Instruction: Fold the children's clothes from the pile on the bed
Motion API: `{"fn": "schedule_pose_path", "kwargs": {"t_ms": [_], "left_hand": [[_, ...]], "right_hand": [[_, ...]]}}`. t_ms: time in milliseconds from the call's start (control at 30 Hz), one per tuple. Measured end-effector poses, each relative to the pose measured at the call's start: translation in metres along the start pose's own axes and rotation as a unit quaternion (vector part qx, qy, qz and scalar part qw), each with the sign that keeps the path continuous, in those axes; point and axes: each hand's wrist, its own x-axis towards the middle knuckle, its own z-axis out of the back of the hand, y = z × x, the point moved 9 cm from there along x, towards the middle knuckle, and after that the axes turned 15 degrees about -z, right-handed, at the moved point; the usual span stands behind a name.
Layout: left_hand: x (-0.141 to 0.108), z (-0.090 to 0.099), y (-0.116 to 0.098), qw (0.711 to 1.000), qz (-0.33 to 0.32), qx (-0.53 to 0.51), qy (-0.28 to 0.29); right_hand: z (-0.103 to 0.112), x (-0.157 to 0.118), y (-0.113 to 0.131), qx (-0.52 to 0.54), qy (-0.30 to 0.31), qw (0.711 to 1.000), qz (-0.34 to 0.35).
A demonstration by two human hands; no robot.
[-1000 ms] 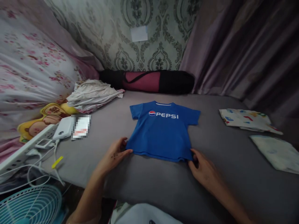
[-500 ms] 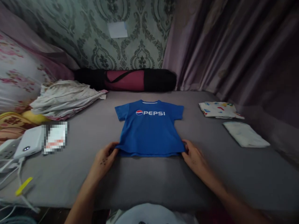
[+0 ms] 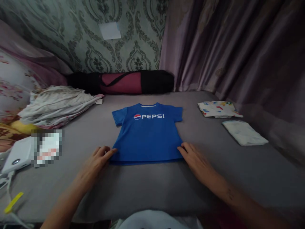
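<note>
Since the frame half a second ago, we see both hands shift from the hem's corners to the sides just above it; the hem has settled flatter. The short-sleeved blue cloth T-shirt with white PEPSI lettering lies front up, spread on the plain grey bed sheet, between the hands. Left hand: thumb laid on the shirt's lower left side, fingers loosely curled beside it. Right hand: fingertips and thumb close together, touching the shirt's lower right side. We cannot tell whether either pinches fabric. Right of the shirt we note a folded white cloth with coloured prints and, nearer us, a folded pale cloth. Beyond its collar: a long black-and-maroon bag. Left of it: a rumpled whitish cloth heap.
</note>
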Motion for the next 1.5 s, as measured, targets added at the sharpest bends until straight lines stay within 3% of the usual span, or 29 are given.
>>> {"fn": "schedule_pose_path", "kwargs": {"t_ms": [167,467,567,700,833,1133,1367,1500], "left_hand": [[0.006,-0.006,-0.011,0.998,-0.046,-0.041,0.032],[0.0,-0.014,-0.011,0.996,-0.086,-0.028,0.016],[-0.002,-0.012,-0.009,0.999,-0.05,0.005,-0.018],[-0.014,-0.016,0.004,0.997,0.047,0.034,-0.055],[-0.024,-0.023,0.004,0.995,0.062,0.027,-0.068],[-0.024,-0.01,0.009,0.997,0.055,0.033,-0.046],[-0.012,-0.02,0.015,0.998,0.01,0.053,0.017],[-0.01,-0.022,0.01,0.999,-0.013,0.008,0.035]], "right_hand": [[-0.005,0.0,0.001,-0.048,0.024,0.998,0.02],[0.001,-0.01,-0.025,-0.083,-0.045,0.989,-0.112],[0.002,-0.008,-0.023,-0.102,-0.047,0.984,-0.141],[0.001,-0.004,-0.011,-0.095,-0.056,0.988,-0.104],[-0.006,-0.003,-0.012,-0.07,-0.039,0.991,-0.103],[-0.007,-0.01,-0.034,-0.08,0.026,0.982,-0.167],[-0.013,-0.006,-0.031,-0.097,0.03,0.985,-0.137],[-0.019,-0.007,-0.034,-0.084,0.034,0.988,-0.126]]}}
